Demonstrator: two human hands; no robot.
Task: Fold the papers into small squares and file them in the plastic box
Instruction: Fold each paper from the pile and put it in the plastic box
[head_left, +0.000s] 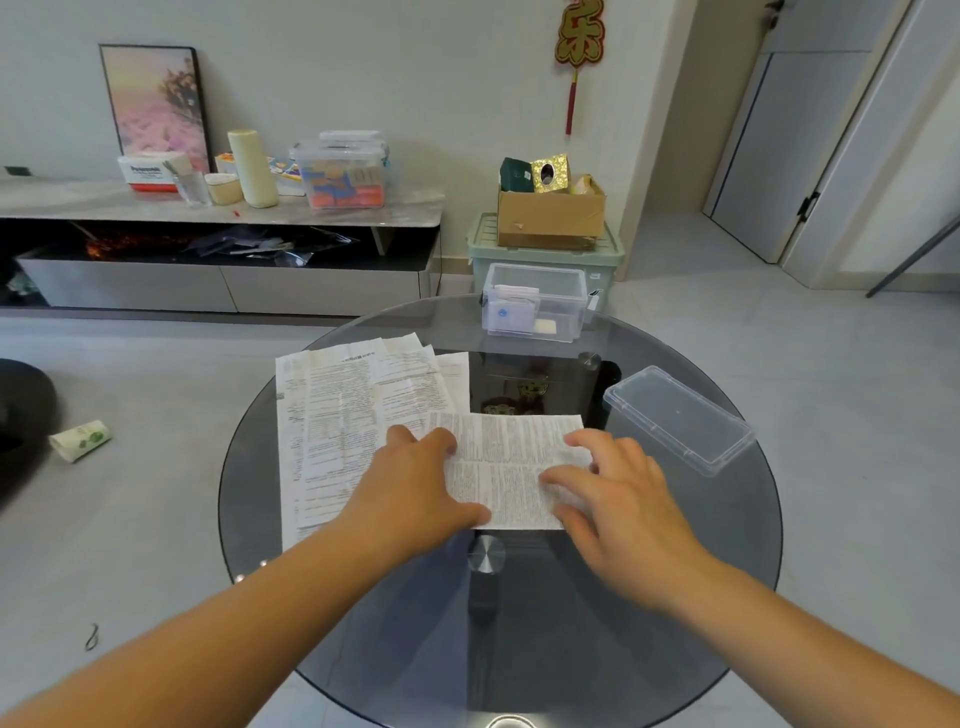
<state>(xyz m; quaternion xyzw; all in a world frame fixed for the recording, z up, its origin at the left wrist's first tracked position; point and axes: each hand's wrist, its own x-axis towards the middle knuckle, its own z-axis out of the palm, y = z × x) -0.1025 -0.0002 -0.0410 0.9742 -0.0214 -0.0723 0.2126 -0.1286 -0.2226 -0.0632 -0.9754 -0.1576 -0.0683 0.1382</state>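
A printed paper sheet (511, 457), folded over once, lies in the middle of the round glass table (701, 597). My left hand (410, 483) lies flat on its left edge, fingers pressing it down. My right hand (618, 499) rests spread on its right part, fingertips on the paper. A stack of unfolded printed papers (353, 415) lies to the left, partly under my left hand. The clear plastic box (535, 304) stands open at the table's far edge with folded papers inside. Its clear lid (678, 418) lies on the right of the table.
A green storage bin (483, 249) with a cardboard box (550, 215) on top stands behind the table. A low TV cabinet (218, 208) with containers lines the wall at left. A paper roll (80, 440) lies on the floor at left.
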